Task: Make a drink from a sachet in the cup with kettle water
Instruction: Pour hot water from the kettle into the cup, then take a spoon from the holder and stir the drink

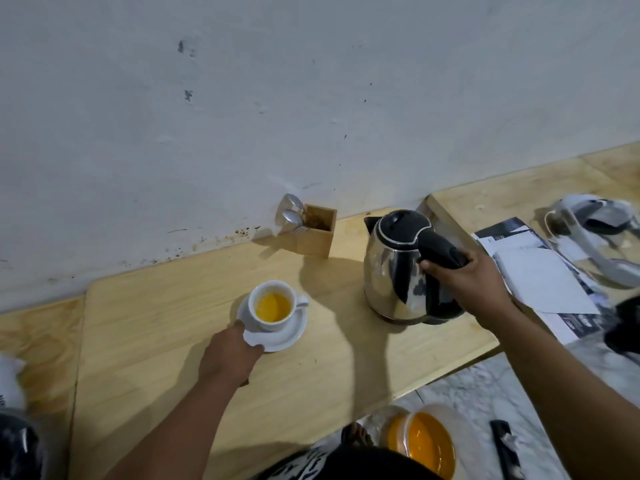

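A white cup (263,292) with orange-yellow liquid inside stands on a white saucer (291,336) on the wooden table (173,323). My left hand (230,355) grips the saucer's near edge. To the right stands a steel kettle (391,271) with a black lid, upright on the table. My right hand (471,284) is closed around its black handle. No sachet is visible.
A wooden holder (317,233) with spoons stands by the wall behind the cup. Papers (540,282) and a grey and white device (595,230) lie at the right. Below the table edge is an orange-lidded container (420,441) on marble-patterned floor.
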